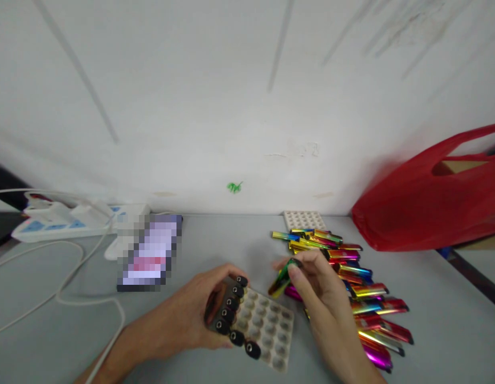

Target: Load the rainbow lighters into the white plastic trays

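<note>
My left hand [191,314] is closed round the left side of a pale tray [267,330] with rows of round holes, tilted above the table. Several shiny tubes with black ends [253,349] stand in the tray's left column and near edge; each black end has a small metal ring. My right hand [323,304] pinches a green-and-gold shiny flat tube [282,280] between thumb and fingers. This tube hangs slanted, just beyond the tray's far right corner and apart from the holes. Beside and behind my right hand lies a pile of similar multicoloured metallic tubes [369,290].
A second holed tray [304,220] lies by the wall [191,133]. At the left are a phone [151,250] with a blurred screen, a power strip [71,224] and white cables [87,301], one crossing near my left forearm. A red bag [427,197] stands at the right.
</note>
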`<state>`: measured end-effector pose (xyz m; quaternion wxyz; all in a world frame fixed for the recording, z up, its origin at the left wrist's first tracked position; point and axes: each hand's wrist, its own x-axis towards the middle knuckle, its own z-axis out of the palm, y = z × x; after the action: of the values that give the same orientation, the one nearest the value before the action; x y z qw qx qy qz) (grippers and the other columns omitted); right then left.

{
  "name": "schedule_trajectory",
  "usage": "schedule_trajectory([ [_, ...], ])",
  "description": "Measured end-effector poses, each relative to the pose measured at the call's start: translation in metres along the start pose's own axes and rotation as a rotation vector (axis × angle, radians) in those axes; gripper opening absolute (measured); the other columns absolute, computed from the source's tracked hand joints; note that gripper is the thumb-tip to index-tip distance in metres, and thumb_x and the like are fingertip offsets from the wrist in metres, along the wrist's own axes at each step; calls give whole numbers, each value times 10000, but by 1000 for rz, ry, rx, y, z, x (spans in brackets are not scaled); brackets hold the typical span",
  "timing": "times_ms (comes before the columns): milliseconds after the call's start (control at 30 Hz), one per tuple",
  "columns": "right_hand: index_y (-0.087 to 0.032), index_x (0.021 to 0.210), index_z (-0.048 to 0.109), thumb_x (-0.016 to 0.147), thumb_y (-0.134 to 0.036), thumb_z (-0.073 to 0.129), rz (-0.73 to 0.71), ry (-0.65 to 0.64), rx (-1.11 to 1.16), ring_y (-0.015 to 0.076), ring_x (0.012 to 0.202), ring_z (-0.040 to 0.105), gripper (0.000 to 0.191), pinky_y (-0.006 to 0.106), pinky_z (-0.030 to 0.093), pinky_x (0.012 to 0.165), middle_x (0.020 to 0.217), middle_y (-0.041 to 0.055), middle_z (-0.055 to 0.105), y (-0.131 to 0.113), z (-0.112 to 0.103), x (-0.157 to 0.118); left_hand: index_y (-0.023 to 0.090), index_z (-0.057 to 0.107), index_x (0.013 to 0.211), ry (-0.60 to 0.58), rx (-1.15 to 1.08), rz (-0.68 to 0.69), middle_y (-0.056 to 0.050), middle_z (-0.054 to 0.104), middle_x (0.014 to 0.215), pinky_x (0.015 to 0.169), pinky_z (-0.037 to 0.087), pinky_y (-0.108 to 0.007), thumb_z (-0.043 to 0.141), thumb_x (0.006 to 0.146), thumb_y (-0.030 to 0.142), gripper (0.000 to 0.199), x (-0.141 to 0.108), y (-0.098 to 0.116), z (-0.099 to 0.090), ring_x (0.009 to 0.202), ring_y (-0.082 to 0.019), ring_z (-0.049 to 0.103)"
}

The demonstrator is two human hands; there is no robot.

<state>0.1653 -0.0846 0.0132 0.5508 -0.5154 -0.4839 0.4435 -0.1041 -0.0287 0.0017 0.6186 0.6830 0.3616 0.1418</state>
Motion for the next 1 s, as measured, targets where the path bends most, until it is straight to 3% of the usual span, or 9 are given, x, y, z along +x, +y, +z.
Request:
schedule_trajectory([
  [100,-292,1161,642,1131,-656,756,140,-14,267,196,750,712,383,332,576,768,902,-2,778,-5,3,1,292,663,1373,1,13,-3,37,752,993,681,502,-262,1065,823,379,687,1,2,0,851,-214,714],
  [167,-303,1159,622,1124,-669,759,209,-47,384,139,539,552,393,272,450,552,797,-53,709,-7,4,1,298,661,1382,9,18,3,37,751,992,675,499,-263,1072,804,393,716,1,2,0,839,-214,713],
  [233,-299,1130,626,1099,-695,775,303,-108,465,108,449,358,425,255,283,443,729,-81,632,-11,5,0,302,659,1394,20,17,6,26,759,1022,674,500,-263,1074,788,394,740,1,1,1,853,-220,725],
  [300,-272,1058,650,1055,-756,790,402,-193,518,110,492,269,504,251,225,454,682,-84,545,-13,4,0,306,653,1412,37,20,-1,21,762,1042,669,491,-259,1074,773,377,769,1,1,1,859,-223,732],
  [467,-225,771,607,977,-880,775,487,-367,611,140,653,296,707,264,344,616,714,-55,407,-11,4,1,316,643,1439,63,66,-35,49,732,992,649,445,-243,1065,743,279,814,0,3,2,822,-201,688],
  [633,-241,725,547,983,-884,733,512,-479,676,138,633,302,718,278,308,608,695,-57,403,-5,5,0,313,644,1431,60,94,-21,59,711,972,648,440,-248,1055,762,294,786,1,2,1,794,-189,641],
  [800,-264,689,478,1001,-920,678,550,-513,644,116,532,152,754,293,122,520,580,-109,277,-5,5,-1,310,633,1440,59,70,-14,30,729,1036,665,462,-257,1062,752,318,811,0,0,2,846,-214,677],
  [1000,-292,566,362,1011,-935,630,503,-476,603,105,496,170,826,319,134,510,524,-100,259,-4,5,1,306,640,1435,62,50,-18,53,702,979,641,432,-240,1055,739,277,811,1,2,3,791,-180,627],
])
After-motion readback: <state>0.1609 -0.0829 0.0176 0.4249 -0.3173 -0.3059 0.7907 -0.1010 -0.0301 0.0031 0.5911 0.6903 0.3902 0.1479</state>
